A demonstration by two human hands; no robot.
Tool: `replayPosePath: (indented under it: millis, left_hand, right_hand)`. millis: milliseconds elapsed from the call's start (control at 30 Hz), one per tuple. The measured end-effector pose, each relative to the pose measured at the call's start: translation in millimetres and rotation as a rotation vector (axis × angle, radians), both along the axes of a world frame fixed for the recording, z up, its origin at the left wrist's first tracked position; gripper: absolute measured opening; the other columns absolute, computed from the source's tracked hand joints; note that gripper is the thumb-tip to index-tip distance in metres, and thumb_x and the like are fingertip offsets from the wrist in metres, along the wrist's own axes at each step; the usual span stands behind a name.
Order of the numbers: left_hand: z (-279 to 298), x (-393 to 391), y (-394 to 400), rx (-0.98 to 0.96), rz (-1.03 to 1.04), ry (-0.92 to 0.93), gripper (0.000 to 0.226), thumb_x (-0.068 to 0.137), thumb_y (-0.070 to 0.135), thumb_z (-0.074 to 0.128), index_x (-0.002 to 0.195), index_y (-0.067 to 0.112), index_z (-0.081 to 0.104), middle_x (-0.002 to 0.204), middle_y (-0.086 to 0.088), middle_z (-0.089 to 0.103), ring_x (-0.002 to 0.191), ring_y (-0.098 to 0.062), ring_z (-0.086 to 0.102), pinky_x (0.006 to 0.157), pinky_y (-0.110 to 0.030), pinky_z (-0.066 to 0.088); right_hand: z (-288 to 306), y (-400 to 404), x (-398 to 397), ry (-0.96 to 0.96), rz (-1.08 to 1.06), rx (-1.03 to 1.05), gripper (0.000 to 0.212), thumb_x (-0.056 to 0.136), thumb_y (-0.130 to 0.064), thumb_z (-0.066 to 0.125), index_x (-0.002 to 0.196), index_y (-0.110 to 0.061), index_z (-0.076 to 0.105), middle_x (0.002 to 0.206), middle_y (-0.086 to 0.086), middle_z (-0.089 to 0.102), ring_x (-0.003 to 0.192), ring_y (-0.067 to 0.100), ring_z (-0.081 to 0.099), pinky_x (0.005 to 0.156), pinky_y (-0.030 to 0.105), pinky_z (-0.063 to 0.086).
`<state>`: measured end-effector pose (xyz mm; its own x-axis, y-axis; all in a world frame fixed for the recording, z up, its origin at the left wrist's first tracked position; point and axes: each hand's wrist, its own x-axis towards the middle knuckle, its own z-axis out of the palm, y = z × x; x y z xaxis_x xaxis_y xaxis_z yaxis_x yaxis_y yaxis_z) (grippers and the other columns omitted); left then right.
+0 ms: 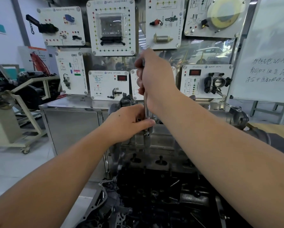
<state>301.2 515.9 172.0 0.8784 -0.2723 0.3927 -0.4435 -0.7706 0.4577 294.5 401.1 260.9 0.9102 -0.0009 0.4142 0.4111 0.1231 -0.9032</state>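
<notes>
While wrench [145, 104] stands on engine [162, 140], right hand [154, 79] grips top, left hand [126, 124] pinches shaft.

This is an automotive training workshop. A bare engine [162, 142] sits in the middle with its top stripped open, and the left hand [129, 122] and right hand [154, 79] hold a steel wrench [145, 104] upright on it. Behind the engine is a wall of white teaching panels [112, 25], each with a car part mounted beside a wiring diagram; one carries a throttle body [217, 82]. Right of the engine stands a handwritten whiteboard [269, 55]. Left of it is a steel cabinet [72, 122], and farther left a wheeled stand [22, 102] bearing machinery and a red crane [37, 61].
</notes>
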Motion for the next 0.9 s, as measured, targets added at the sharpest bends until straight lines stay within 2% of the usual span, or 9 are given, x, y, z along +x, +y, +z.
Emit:
replayPosePath:
  millis: [67,200,267,400,500,633,700,767,900]
  left_hand:
    - [1,-2,0,-0.017,-0.015,0.019,0.054,0.079,0.075,0.051,0.110,0.032,0.066,0.089,0.011,0.072,0.084,-0.014,0.070,0.089,-0.047,0.057]
    - [-1,1,4,-0.141,-0.144,0.102,0.015,0.090,0.050,0.059,0.103,0.047,0.068,0.095,0.018,0.075,0.088,-0.008,0.073,0.092,-0.041,0.058]
    - [-1,2,5,-0.112,-0.141,0.064,0.010,0.093,0.047,0.061,0.101,0.046,0.067,0.092,0.019,0.074,0.083,-0.004,0.072,0.089,-0.040,0.058]
    - [-1,3,5,-0.080,-0.104,0.047,0.012,0.096,0.050,0.064,0.098,0.038,0.066,0.085,0.018,0.072,0.078,-0.010,0.070,0.086,-0.043,0.059]
    - [-1,2,2,-0.033,-0.024,0.002,0.027,0.091,0.058,0.063,0.105,0.035,0.064,0.072,0.025,0.064,0.062,0.000,0.059,0.072,-0.032,0.053]
    - [-1,1,0,-0.022,-0.015,0.013,0.032,0.090,0.065,0.058,0.108,0.040,0.066,0.088,0.018,0.071,0.083,-0.005,0.068,0.087,-0.039,0.056]
    - [0,0,2,-0.065,-0.068,0.078,0.025,0.088,0.062,0.053,0.104,0.046,0.067,0.093,0.022,0.073,0.086,-0.004,0.071,0.093,-0.041,0.055]
    - [0,-1,3,-0.106,-0.117,0.111,0.014,0.094,0.052,0.057,0.103,0.050,0.067,0.097,0.019,0.075,0.085,-0.005,0.073,0.095,-0.044,0.057]
    - [0,0,4,-0.072,-0.092,0.056,0.014,0.098,0.047,0.063,0.098,0.035,0.069,0.090,0.008,0.075,0.082,-0.011,0.072,0.089,-0.047,0.058]
  right_hand:
    - [-2,0,2,-0.008,-0.008,0.072,0.036,0.093,-0.019,0.044,0.058,-0.022,0.041,0.056,-0.003,0.037,0.056,0.015,0.031,0.054,0.036,0.026]
    - [0,-12,8,0.052,0.232,0.112,0.044,0.099,-0.028,0.039,0.056,-0.024,0.035,0.048,-0.006,0.030,0.042,0.014,0.019,0.045,0.024,0.018]
    - [1,-18,8,0.063,0.334,0.112,0.047,0.101,-0.030,0.039,0.055,-0.023,0.033,0.046,-0.007,0.025,0.041,0.013,0.015,0.044,0.021,0.016]
    - [0,-15,3,0.052,0.312,0.054,0.041,0.101,-0.030,0.041,0.061,-0.022,0.041,0.049,-0.006,0.030,0.043,0.013,0.021,0.045,0.023,0.024]
    - [4,-4,-2,0.000,0.116,-0.070,0.032,0.098,-0.021,0.043,0.068,-0.017,0.052,0.056,-0.002,0.043,0.049,0.016,0.035,0.052,0.031,0.035]
    - [1,1,-3,-0.057,-0.009,0.009,0.034,0.095,-0.017,0.041,0.061,-0.021,0.039,0.058,0.000,0.031,0.055,0.017,0.021,0.055,0.035,0.021]
    - [0,-3,0,-0.039,0.034,0.069,0.035,0.095,-0.017,0.042,0.062,-0.025,0.032,0.062,0.002,0.024,0.061,0.020,0.013,0.052,0.033,0.015]
    - [1,-10,2,-0.006,0.167,0.071,0.040,0.095,-0.019,0.044,0.058,-0.025,0.032,0.056,-0.001,0.025,0.053,0.018,0.012,0.049,0.028,0.014]
    - [1,-17,2,-0.009,0.282,0.044,0.040,0.097,-0.019,0.042,0.057,-0.023,0.035,0.048,-0.006,0.027,0.042,0.014,0.019,0.047,0.026,0.015]
